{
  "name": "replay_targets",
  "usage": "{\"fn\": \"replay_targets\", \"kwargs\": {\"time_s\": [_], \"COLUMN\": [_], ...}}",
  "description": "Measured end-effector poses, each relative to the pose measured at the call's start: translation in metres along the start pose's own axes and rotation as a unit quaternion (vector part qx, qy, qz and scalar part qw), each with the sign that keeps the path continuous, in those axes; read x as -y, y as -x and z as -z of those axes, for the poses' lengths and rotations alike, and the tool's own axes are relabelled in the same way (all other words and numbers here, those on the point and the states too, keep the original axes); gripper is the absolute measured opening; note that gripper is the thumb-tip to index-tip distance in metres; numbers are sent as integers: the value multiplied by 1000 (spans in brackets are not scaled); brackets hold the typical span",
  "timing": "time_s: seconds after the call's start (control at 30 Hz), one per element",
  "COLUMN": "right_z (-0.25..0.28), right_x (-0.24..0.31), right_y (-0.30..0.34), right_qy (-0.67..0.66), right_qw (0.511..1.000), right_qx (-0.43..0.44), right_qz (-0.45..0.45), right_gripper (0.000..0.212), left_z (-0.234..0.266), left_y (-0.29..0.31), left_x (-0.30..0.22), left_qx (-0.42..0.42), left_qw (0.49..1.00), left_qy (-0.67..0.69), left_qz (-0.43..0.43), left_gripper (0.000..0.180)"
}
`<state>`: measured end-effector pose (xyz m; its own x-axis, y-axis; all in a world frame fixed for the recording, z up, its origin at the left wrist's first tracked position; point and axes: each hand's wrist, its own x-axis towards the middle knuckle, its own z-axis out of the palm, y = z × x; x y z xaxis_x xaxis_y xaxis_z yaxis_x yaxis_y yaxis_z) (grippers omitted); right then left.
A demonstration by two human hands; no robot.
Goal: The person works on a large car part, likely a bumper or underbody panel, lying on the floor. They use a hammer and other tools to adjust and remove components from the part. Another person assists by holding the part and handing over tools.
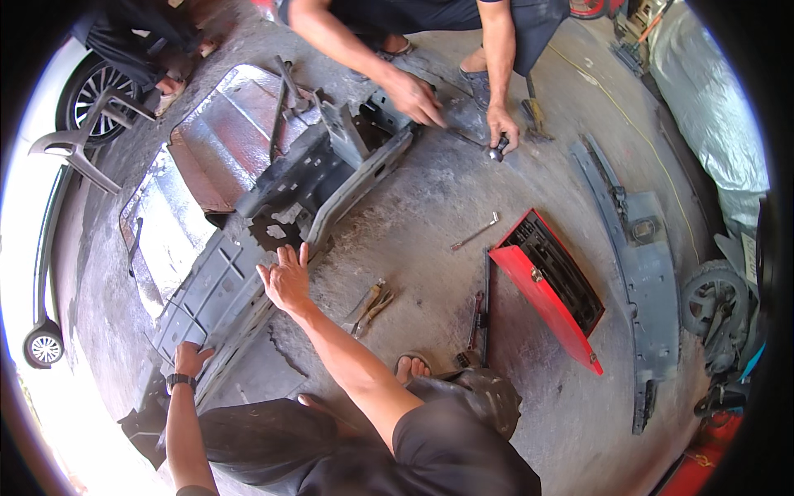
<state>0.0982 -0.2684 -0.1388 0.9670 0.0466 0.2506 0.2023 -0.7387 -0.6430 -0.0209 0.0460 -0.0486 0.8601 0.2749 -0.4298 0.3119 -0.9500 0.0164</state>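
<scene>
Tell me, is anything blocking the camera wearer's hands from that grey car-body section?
Nothing visible does: the left hand and right hand both appear to rest directly on the grey car-body section. The red toolbox sits off to the right, not between them.

"What's worn?"
"Dark short-sleeved shirt (463,450), dark trousers (260,434), a sandal (420,357) — plain stuff."
"And below the sleeves (415,426)?"
"Left hand (191,359) bare, black watch (181,380) behind it — right hand (286,281) bare too."
</scene>
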Motion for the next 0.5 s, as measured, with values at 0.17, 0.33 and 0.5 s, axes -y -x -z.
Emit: {"fn": "replay_targets", "kwargs": {"time_s": [0.17, 0.33, 0.5], "right_z": [-10, -10, -10], "right_x": [1, 1, 0], "right_y": [1, 2, 1], "right_qy": [5, 7, 20], "right_qw": [1000, 1000, 998], "right_qx": [-22, -30, -55], "right_qz": [3, 4, 11], "right_gripper": [53, 53, 52], "left_z": [-1, -7, -7], "left_y": [2, -2, 1], "left_x": [2, 9, 6], "left_qx": [-9, -15, -27], "left_qw": [1000, 1000, 999], "left_qy": [12, 13, 12], "left_qz": [-9, -10, -18], "left_gripper": [48, 50, 50]}}
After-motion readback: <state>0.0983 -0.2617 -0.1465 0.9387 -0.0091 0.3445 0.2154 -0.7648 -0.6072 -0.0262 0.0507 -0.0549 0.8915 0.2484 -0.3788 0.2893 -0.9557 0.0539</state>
